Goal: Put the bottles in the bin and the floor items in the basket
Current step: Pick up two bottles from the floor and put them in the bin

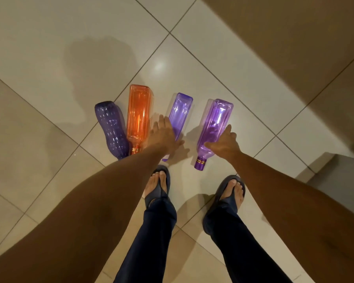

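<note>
Single view only, head-mounted wide-angle camera; no second view, so no shared coverage. Camera looks steeply down from standing height onto pale glossy square-tiled floor (49, 48). Both bare forearms enter from bottom corners, reaching away from lens. Left hand (165, 135) and right hand (223, 145) sit near frame centre, at arm's length. Sandalled feet (158, 186) lie between hands and camera. Wide lens bows tile joints toward edges. Wearer's shadow falls on floor beyond left hand.

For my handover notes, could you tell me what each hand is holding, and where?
The right hand grips the rightmost purple bottle at its lower body, near the shoulder. The left hand lies open on the middle purple bottle, not gripping.
</note>
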